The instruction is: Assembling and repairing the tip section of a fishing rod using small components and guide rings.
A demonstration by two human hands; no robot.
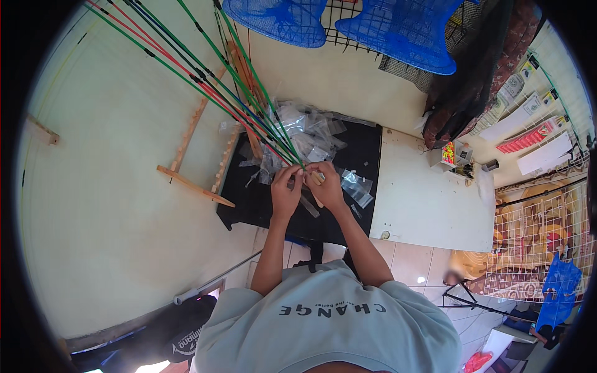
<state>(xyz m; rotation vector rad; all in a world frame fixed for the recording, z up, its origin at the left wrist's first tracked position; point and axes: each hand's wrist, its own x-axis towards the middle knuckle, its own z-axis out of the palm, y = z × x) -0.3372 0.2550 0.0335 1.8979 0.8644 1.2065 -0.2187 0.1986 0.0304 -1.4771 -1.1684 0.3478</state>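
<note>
Since both hands are bunched up at one spot, the grip's pretty narrow rn: left hand [286,191] has its thumb and fingers pinched on the low ends of the rods [198,79], and right hand [326,184] is curled in close beside it, fingertips on the same ends. A tan piece [318,178] shows btwn the right hand's fingers, but it's too small to tell what it is. Can't tell which rod each hand has tbh.

Re: writing, there's dark lettering across the chest of the pale grey-green shirt [336,329], upside down from this angle, plus white print on a black bag [186,339] at lower left. Cards [510,88] on the right wall have print too, way too tiny to read.

Rods are thin and straight, mostly green and red w/ a dark blue one, and have black bands along them. They fan out up and left from the hands, over the black tabletop [367,146] and past the wooden rack [196,186]. A messy pile of clear plastic bags [305,133] is just beyond the hands, and another clear packet [356,186] lies just right of the right hand.
</note>
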